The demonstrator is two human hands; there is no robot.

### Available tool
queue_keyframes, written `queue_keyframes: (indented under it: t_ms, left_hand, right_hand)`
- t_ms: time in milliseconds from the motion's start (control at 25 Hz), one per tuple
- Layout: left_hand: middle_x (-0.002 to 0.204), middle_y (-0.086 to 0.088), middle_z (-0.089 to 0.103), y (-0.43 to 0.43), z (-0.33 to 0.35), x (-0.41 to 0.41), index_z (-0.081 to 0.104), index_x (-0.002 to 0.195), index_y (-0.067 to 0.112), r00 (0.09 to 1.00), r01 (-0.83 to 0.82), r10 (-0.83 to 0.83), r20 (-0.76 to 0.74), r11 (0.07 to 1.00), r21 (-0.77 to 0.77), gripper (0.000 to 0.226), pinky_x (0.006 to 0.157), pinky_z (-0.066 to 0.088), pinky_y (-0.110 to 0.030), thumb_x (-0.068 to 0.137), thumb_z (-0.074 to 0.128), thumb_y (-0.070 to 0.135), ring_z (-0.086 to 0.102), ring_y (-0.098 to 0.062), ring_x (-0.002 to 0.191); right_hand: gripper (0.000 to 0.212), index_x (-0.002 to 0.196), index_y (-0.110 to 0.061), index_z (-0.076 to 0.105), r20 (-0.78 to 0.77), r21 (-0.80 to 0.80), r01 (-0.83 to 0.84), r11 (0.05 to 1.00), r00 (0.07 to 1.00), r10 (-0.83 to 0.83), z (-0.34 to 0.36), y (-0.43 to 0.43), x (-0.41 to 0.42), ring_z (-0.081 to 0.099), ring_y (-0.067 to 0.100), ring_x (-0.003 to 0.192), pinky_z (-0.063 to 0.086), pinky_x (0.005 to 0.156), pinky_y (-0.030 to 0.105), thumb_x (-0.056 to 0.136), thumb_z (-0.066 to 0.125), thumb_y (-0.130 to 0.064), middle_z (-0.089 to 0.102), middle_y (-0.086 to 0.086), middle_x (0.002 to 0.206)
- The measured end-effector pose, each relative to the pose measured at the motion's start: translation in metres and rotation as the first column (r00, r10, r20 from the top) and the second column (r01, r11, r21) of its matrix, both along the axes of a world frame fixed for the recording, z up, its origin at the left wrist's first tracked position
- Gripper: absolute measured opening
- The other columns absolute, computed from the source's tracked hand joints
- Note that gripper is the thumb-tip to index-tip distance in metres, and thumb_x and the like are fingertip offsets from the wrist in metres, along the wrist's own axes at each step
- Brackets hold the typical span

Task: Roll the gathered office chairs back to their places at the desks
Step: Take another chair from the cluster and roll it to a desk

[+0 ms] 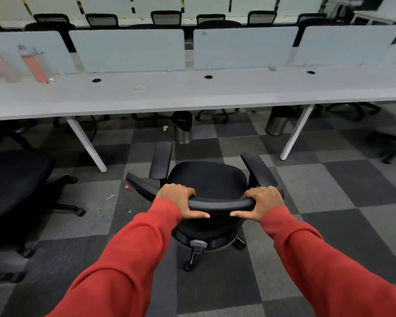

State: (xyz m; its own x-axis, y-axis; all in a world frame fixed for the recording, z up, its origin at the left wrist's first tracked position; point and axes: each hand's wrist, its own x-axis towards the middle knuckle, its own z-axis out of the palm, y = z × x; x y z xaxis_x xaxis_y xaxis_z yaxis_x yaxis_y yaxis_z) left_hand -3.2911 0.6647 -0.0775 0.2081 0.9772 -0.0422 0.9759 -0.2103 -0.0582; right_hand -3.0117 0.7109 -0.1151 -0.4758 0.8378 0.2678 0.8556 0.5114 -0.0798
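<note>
Before long white desk point(192, 92), checkered carpet point(329, 191)

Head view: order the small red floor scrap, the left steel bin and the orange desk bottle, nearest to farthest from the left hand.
From the left hand:
1. small red scrap, on the carpet to its left.
2. left steel bin, ahead under the desk.
3. orange bottle, far left on the desk.

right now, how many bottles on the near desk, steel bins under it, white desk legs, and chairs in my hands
pink bottles: 2
steel bins: 2
white desk legs: 2
chair gripped by left hand and right hand: 1
total: 7
</note>
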Motion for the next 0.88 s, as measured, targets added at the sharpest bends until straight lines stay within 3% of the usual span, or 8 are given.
queue_keyframes:
  t_ms: [160, 360, 680, 880]
  left_hand:
    - [0.086, 0.008, 0.069, 0.013, 0.000, 0.046, 0.064, 0.105, 0.034, 0.997, 0.075, -0.076, 0.014, 0.997, 0.018, 0.100, 0.071, 0.048, -0.031, 0.045, 0.024, 0.104, 0.066, -0.018, 0.085]
    - [0.085, 0.009, 0.069, 0.038, 0.002, 0.104, 0.065, 0.104, 0.035, 0.986, 0.163, -0.163, 0.032, 0.986, 0.021, 0.098, 0.070, 0.047, -0.031, 0.047, 0.024, 0.103, 0.065, -0.018, 0.083]
    - [0.089, 0.007, 0.069, 0.085, 0.003, 0.178, 0.065, 0.101, 0.032, 0.935, 0.355, -0.355, 0.020, 0.935, -0.001, 0.086, 0.073, 0.048, -0.032, 0.057, 0.033, 0.099, 0.064, -0.020, 0.085]
    - [0.086, 0.006, 0.068, 0.113, 0.000, 0.215, 0.064, 0.101, 0.032, 0.903, 0.430, -0.430, 0.017, 0.903, -0.005, 0.086, 0.072, 0.049, -0.033, 0.056, 0.033, 0.099, 0.063, -0.020, 0.083]
  right_hand:
    - [0.075, 0.079, -0.031, 0.071, 0.014, -0.024, 0.054, 0.998, 0.998, -0.054, 0.005, -0.009, 0.045, 0.065, 0.011, 0.069, 0.048, 0.061, 0.033, 0.061, 0.038, -0.097, 0.065, -0.013, 0.072]
    - [0.069, 0.110, -0.038, 0.063, 0.226, -0.181, 0.097, 0.979, 0.973, -0.054, 0.023, -0.012, 0.053, 0.065, 0.015, 0.091, 0.049, 0.071, 0.031, 0.068, 0.042, -0.089, 0.067, -0.011, 0.100]
    - [0.076, 0.113, -0.039, 0.063, 0.254, -0.172, 0.412, 0.895, 0.896, -0.363, 0.030, -0.007, 0.111, 0.067, 0.019, 0.087, 0.043, 0.070, 0.030, 0.064, 0.044, -0.093, 0.072, -0.005, 0.091]
    - [0.076, 0.107, -0.039, 0.064, 0.253, -0.161, 0.538, 0.827, 0.833, -0.492, 0.027, 0.001, 0.140, 0.067, 0.019, 0.081, 0.049, 0.072, 0.032, 0.060, 0.044, -0.095, 0.070, -0.006, 0.082]
